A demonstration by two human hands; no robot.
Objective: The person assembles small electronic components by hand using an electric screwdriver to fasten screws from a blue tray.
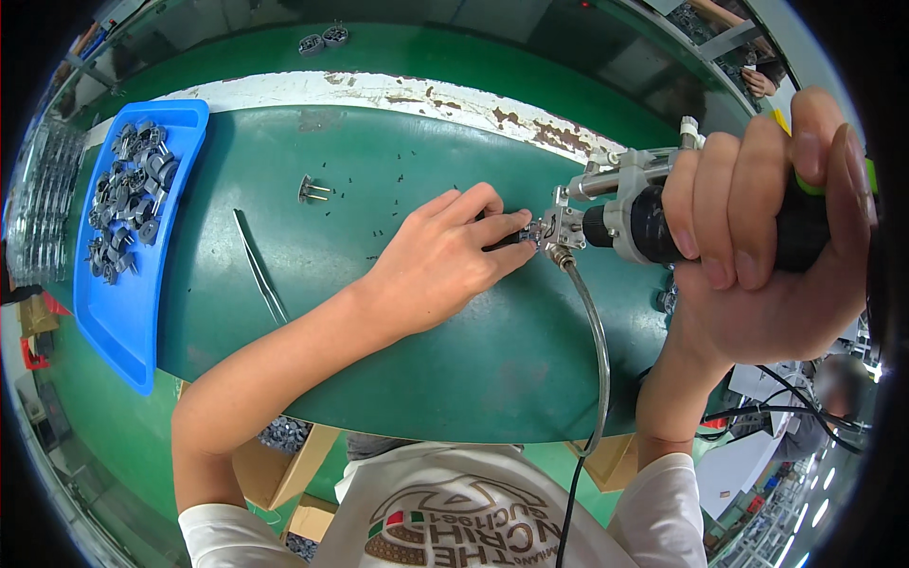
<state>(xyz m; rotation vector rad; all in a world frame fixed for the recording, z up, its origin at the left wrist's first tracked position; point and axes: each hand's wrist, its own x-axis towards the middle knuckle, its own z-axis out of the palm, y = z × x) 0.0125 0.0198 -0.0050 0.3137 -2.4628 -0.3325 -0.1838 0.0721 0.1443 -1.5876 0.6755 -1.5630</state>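
Observation:
My right hand is wrapped around the black body of a power screwdriver, which has a metal cylinder along its side and a metal head at its front. A clear hose runs down from that head. Under the tip, my left hand pinches a small dark part on the green table. Fingers and the tool head mostly hide the part, and whether the tip touches it I cannot tell. Tiny black screws lie scattered beyond my left hand. Farther left is a small round piece with two metal pins.
A blue tray of grey pinned pieces stands at the left, beside stacked clear trays. Metal tweezers lie near my left forearm. Two round pieces sit beyond the worn white ledge. Cardboard boxes stand below the table.

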